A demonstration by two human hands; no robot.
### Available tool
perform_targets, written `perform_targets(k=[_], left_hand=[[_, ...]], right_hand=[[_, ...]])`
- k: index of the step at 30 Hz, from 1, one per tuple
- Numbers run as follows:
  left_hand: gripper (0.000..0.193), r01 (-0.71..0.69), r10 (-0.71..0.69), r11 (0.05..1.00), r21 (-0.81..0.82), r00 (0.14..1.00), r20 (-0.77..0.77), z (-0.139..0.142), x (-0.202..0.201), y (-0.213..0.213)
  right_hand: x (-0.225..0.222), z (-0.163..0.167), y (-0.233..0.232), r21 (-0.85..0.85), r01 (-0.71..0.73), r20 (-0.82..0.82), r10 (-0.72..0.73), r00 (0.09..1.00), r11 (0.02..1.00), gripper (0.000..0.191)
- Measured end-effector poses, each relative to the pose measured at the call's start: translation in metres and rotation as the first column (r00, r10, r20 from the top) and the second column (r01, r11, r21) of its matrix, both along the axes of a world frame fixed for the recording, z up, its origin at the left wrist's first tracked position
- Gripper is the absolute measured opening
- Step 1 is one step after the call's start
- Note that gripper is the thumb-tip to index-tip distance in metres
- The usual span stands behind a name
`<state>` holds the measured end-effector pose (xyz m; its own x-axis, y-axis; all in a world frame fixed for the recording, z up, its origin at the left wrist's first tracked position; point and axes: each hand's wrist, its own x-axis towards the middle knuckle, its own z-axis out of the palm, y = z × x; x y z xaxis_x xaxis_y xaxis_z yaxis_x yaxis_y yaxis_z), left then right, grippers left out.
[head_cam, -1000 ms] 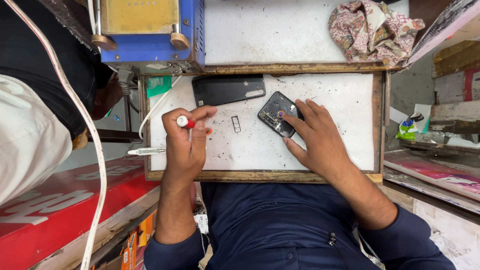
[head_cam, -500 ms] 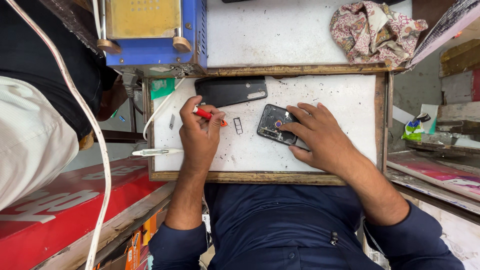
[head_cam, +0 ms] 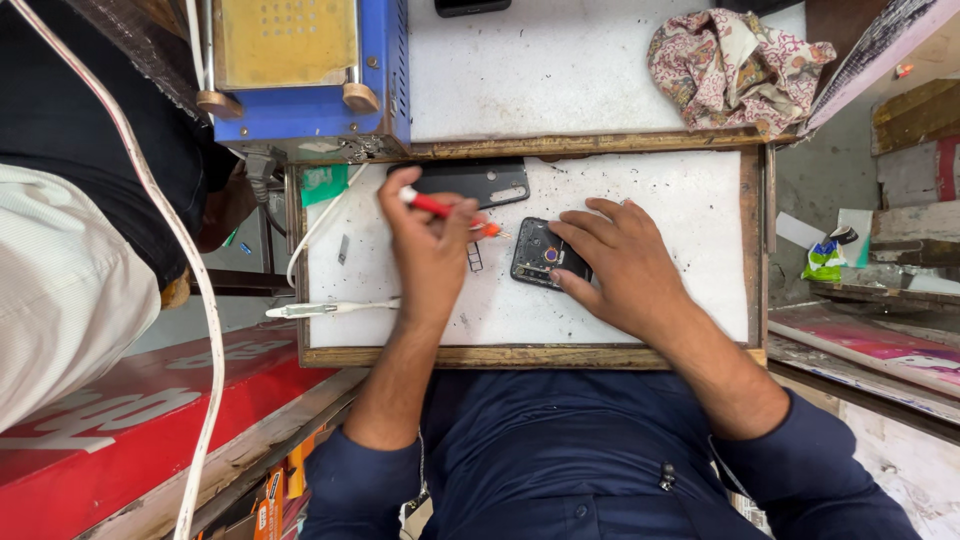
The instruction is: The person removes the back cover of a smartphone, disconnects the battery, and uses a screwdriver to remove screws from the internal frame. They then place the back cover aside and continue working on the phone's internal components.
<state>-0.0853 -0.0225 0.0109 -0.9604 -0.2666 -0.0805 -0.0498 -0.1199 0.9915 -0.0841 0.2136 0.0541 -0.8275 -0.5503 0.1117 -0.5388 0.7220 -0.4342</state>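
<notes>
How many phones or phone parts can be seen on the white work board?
3: an opened phone under the right hand; a dark back cover at the board's top edge, behind the left hand; a small tray between them. Hands may hide more.

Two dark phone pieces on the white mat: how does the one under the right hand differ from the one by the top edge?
The opened phone shows exposed internals; the back cover looks plain and smooth. The right hand presses the phone; the cover lies untouched behind the left hand, which holds a red screwdriver. The cover shows longer. Both are dark.
</notes>
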Motion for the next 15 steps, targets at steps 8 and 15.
perform_targets(k=[8, 15], left_hand=[[0.057, 0.042, -0.041, 0.999, -0.018, 0.998, 0.054, -0.010, -0.026, 0.020], [0.058, 0.006, 0.000, 0.998, -0.060, 0.995, 0.105, -0.006, -0.026, 0.024]], right_hand=[[0.003, -0.012, -0.003, -0.025, 0.054, -0.054, -0.056, 0.997, 0.998, 0.052], [0.003, -0.011, -0.004, -0.006, 0.058, -0.037, -0.058, 0.998, 0.998, 0.052]])
